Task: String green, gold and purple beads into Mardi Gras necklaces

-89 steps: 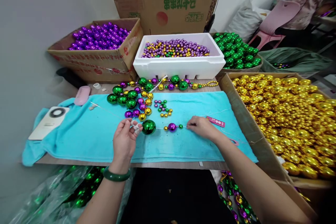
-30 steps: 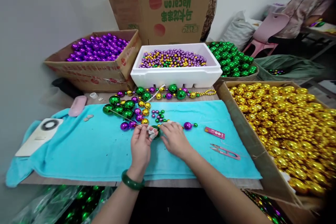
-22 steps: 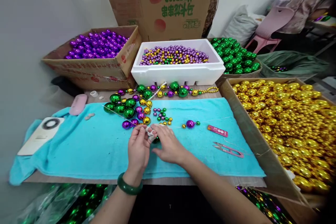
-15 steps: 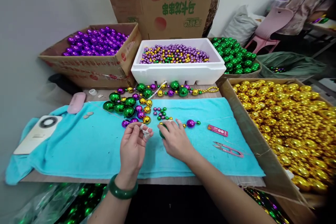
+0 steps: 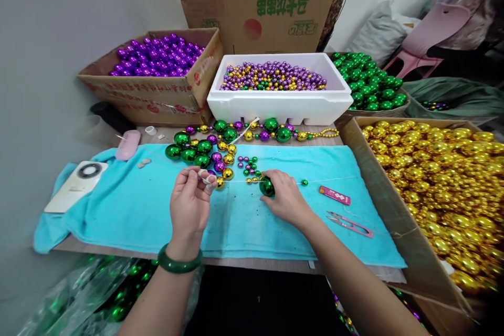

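Note:
My left hand (image 5: 191,197), with white wrapping on its fingertips and a green bangle (image 5: 180,260) at the wrist, is closed in a pinch on a thin thread (image 5: 236,182). The thread runs taut to the right over the turquoise towel (image 5: 157,220). Closed round a large shiny green bead (image 5: 266,186) on that thread is my right hand (image 5: 286,197); its palm hides what lies behind the bead. Further along the thread sits a small green bead (image 5: 304,182). Small purple, green and gold beads (image 5: 248,166) lie loose just beyond the hands.
Larger green beads (image 5: 188,155) and a finished-looking bead strand (image 5: 283,134) lie at the back. Pink thread snips (image 5: 350,224) and a red packet (image 5: 334,195) are at right. Around stand a purple-bead carton (image 5: 134,84), a white foam box (image 5: 279,100) and a gold-bead carton (image 5: 378,194).
My right hand has slid right along the thread with the large green bead, drawing away from my left hand. The purple bead near the small green one is now out of sight. The view has shifted.

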Available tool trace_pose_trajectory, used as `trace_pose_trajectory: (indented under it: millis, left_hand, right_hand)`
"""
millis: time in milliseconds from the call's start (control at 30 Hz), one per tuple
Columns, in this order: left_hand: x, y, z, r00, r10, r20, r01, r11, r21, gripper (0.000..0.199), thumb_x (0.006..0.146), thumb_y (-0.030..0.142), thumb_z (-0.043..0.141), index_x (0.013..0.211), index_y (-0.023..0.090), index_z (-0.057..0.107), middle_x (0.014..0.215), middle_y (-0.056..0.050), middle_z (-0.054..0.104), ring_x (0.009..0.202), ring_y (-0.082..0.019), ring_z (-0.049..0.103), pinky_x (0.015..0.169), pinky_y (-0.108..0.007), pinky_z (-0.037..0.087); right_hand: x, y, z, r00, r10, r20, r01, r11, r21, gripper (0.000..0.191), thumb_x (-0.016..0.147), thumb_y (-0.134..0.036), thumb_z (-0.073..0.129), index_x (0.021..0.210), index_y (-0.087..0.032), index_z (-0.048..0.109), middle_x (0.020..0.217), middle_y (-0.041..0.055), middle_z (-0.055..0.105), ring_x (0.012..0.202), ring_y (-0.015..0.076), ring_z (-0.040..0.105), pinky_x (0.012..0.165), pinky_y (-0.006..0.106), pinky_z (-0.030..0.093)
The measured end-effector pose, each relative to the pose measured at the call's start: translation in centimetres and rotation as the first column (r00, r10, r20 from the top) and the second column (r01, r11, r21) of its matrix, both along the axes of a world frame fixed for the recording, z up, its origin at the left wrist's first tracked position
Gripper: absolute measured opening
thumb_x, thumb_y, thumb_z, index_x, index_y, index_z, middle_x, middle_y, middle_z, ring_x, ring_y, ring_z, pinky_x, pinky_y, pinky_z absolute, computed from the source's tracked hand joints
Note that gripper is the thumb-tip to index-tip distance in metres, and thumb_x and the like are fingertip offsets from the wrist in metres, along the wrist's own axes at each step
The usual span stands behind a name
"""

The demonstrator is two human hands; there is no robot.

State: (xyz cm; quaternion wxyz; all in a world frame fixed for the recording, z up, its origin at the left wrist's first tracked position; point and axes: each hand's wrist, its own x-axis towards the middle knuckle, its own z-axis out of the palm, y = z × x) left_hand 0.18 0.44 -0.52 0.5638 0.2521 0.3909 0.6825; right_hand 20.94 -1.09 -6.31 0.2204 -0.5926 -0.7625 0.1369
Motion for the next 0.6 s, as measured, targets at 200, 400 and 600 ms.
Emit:
trace_pose_trajectory:
  millis: [200,400,600]
  left_hand:
    - [-1.7,0.5,0.2,0.998,0.059,-0.022,-0.059,0.998,0.004,0.016,0.074,0.024,0.067,0.081,0.017,0.055,0.067,0.001,0.059,0.062,-0.01,0.06,0.063,-0.023,0.053]
    - [-3.4,0.9,0.0,0.99,0.136,-0.048,-0.135,0.991,0.014,0.015,0.075,0.024,0.066,0.081,0.017,0.054,0.067,0.002,0.058,0.061,-0.01,0.06,0.061,-0.023,0.052]
    - [-5.5,1.5,-0.4,0.972,0.223,-0.071,-0.222,0.975,0.02,0.017,0.075,0.024,0.065,0.082,0.016,0.053,0.066,0.002,0.057,0.06,-0.009,0.06,0.06,-0.022,0.052]
  right_hand:
    - [0.4,0.1,-0.6,0.987,0.004,0.159,-0.007,1.0,0.019,0.053,0.074,-0.02,0.058,0.127,-0.018,0.047,0.127,0.0109,0.051,0.112,0.0282,0.044,0.094,0.042,0.032]
    - [1.3,0.2,-0.6,0.959,0.006,0.284,-0.019,0.999,0.043,0.052,0.076,-0.017,0.052,0.128,-0.014,0.046,0.129,0.0118,0.051,0.114,0.0289,0.043,0.099,0.046,0.026]
    - [2.3,0.5,-1.0,0.94,-0.005,0.341,-0.009,0.999,0.04,0.051,0.075,-0.012,0.049,0.126,-0.015,0.049,0.129,0.0112,0.051,0.114,0.0286,0.043,0.098,0.048,0.027]
